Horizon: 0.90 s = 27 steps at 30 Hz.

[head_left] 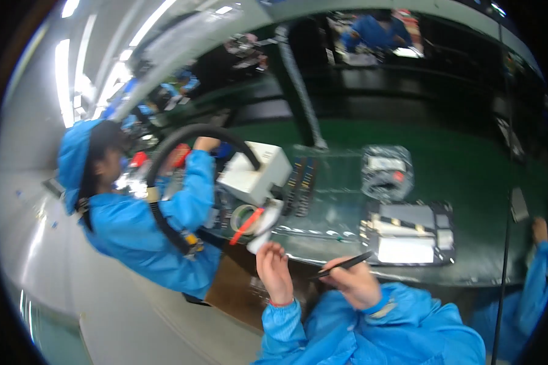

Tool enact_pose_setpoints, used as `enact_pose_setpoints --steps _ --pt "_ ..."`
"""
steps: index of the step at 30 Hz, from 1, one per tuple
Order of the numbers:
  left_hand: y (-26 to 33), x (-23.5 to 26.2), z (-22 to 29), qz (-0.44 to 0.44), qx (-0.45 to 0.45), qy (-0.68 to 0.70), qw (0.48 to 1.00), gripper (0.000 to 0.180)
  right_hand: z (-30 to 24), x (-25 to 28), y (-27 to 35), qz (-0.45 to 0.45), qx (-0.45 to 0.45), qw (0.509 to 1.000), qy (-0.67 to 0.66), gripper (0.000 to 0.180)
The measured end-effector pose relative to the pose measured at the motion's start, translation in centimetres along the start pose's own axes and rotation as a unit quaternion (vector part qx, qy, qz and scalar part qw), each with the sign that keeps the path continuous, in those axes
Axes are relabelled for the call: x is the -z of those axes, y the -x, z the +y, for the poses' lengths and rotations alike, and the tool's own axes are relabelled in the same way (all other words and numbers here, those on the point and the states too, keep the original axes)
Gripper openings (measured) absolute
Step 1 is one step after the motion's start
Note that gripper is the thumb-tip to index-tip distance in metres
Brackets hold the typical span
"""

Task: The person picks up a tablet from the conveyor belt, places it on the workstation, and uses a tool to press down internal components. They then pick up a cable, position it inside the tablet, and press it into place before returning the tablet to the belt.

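While a co-worker (134,225) in blue sits at the green desk's (469,164) left edge, a dark tray (408,234) lies near its front edge. Before that edge, the right hand (356,283) pinches a thin black pen (341,266), tip pointing left; the left hand (275,274) is open, holding nothing.

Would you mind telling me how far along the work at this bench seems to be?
Already done: cannot tell; nothing shows as finished. In hand: the right hand grips black tweezers, the left hand is raised open beside it, holding nothing visible. Left: the opened device on the green mat lies apart from both hands.
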<state>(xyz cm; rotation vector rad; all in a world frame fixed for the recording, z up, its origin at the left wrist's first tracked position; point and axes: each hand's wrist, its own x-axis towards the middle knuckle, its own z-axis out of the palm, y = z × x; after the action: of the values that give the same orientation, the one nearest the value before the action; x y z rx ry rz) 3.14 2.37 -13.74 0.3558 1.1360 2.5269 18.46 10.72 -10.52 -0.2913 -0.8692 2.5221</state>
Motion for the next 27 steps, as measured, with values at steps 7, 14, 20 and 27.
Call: enact_pose_setpoints --steps 7,14,20,27 --pt "-3.8 -17.1 -5.3 -0.469 -0.142 -0.367 0.791 0.014 -15.8 5.9 1.0 0.151 0.264 0.88 0.366 0.012" --pt "-3.5 -20.0 -13.8 -0.511 -0.258 -0.511 0.641 0.015 -18.0 15.5 -2.8 0.188 0.21 0.788 0.548 0.015" --pt "-2.9 -18.7 -14.5 -0.513 -0.225 -0.494 0.665 0.016 -17.2 16.4 -3.1 0.183 0.145 0.76 0.607 0.016" --pt "-3.2 -18.5 -14.9 -0.538 -0.221 -0.497 0.644 0.02 -17.3 16.0 -3.4 0.177 0.138 0.749 0.623 0.016"
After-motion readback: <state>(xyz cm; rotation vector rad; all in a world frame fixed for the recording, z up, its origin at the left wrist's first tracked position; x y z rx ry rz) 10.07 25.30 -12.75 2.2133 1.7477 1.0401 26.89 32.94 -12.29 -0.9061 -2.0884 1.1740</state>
